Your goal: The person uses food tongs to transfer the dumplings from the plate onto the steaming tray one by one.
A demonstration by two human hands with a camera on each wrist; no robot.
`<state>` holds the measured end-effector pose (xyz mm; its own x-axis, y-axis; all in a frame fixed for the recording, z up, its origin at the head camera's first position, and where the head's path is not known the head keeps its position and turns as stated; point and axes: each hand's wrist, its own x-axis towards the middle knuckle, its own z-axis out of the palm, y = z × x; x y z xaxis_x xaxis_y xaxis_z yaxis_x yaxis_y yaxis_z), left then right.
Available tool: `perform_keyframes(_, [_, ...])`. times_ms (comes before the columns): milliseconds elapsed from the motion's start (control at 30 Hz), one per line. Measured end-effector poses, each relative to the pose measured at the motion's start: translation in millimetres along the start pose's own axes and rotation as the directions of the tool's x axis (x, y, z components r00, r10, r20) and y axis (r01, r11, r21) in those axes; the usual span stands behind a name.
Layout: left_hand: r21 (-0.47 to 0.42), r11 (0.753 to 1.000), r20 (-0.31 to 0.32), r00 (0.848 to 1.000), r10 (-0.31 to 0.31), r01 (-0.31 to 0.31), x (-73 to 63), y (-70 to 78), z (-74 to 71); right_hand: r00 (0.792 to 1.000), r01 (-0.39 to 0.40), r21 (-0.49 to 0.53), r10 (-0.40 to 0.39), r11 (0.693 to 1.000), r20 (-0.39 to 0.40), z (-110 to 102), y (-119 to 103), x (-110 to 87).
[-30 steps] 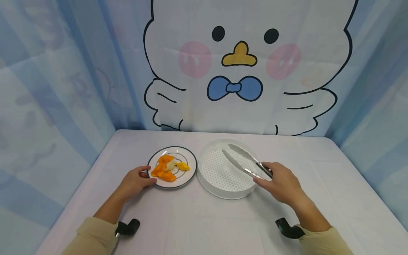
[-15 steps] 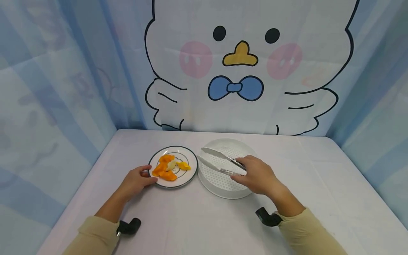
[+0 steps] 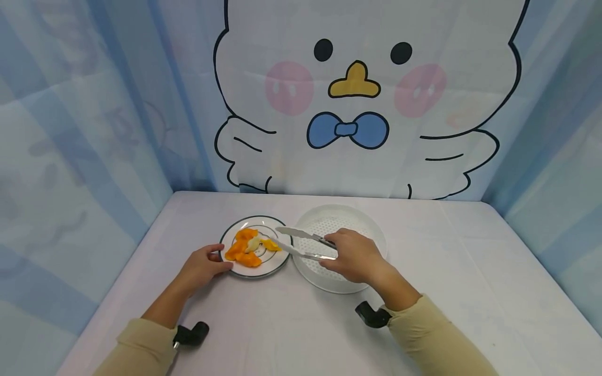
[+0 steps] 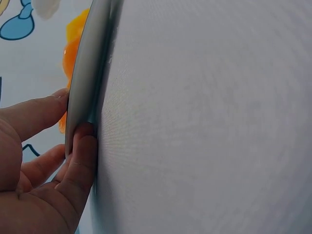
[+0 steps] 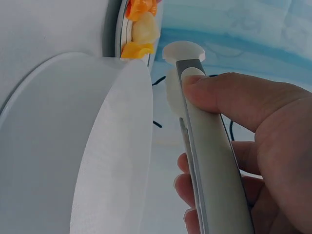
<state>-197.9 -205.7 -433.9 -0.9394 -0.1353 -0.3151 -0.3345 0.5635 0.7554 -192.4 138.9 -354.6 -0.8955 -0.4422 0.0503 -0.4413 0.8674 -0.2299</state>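
Note:
At the left, my left hand (image 3: 199, 267) pinches the near-left rim of a white plate (image 3: 271, 265) with a dark edge line, thumb above and fingers beneath. In the left wrist view the plate's underside (image 4: 90, 73) shows between thumb and fingers. On the plate lie several glossy orange pieces (image 3: 241, 250), a pale piece (image 3: 252, 244) and a yellow piece (image 3: 270, 245). My right hand (image 3: 355, 256) holds a pair of tongs (image 3: 296, 233) above the white round tray. The tongs' arms are spread, their tips over the plate's right side near the yellow piece, with nothing between them.
A white round tray (image 3: 329, 284) with a perforated bottom stands right beside the plate, partly hidden by my right hand. White cloth (image 3: 282, 324) covers the table. Behind it hangs a curtain (image 3: 348, 172) with a cartoon chick print.
My right hand has moved left with the tongs, bringing their tips from above the tray to over the plate's right side. The left hand and plate have hardly moved.

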Motion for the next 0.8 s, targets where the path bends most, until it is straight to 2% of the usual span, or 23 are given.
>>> perform_keyframes(400, [-0.005, 1.0, 0.003, 1.0, -0.003, 0.003, -1.3, 1.0, -0.4, 0.999, -0.003, -0.017, 0.004, 1.0, 0.035, 5.3, -20.9, 11.4])
perform_keyframes(800, [-0.015, 1.0, 0.005, 1.0, -0.005, 0.005, -2.1, 1.3, -0.4, 0.999, -0.017, -0.058, 0.019, 0.998, 0.031, 11.2, -27.8, 18.2])
